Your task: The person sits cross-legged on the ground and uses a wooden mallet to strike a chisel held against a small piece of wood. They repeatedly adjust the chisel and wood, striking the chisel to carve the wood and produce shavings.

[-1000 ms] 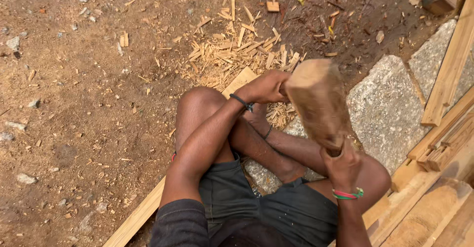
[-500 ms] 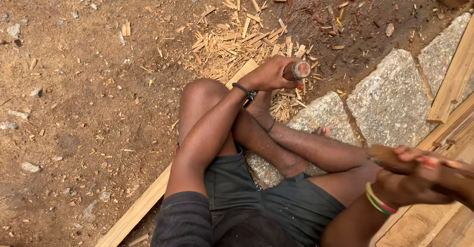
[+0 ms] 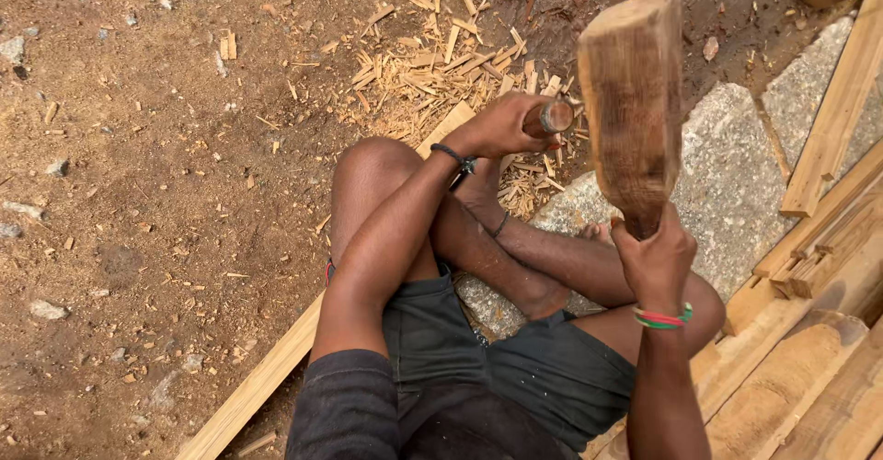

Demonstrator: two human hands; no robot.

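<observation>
Nearest you, your dark shorts (image 3: pixel 441 368) and left sleeve fill the bottom edge, cut off by the frame. Your right hand (image 3: pixel 655 262) has its grip clenched round the narrow handle of a wooden mallet (image 3: pixel 631 101); your fist hides the handle almost wholly, and the broad head stands raised upright, above your right knee. Your legs are crossed over a long wooden plank (image 3: pixel 267 377), which vanishes under your thigh and shows again only as a short end beyond your left knee. Farther out, your left hand (image 3: pixel 501 127) is closed on a chisel (image 3: pixel 552 117): you see only its round handle end, level with the lower part of the mallet head; the blade is hidden behind your hand. Beyond it, wood chips (image 3: pixel 441 55) litter the dirt ground. Stone slabs (image 3: pixel 727 175) and stacked timber (image 3: pixel 828 267) lie to your right, partly cropped.
</observation>
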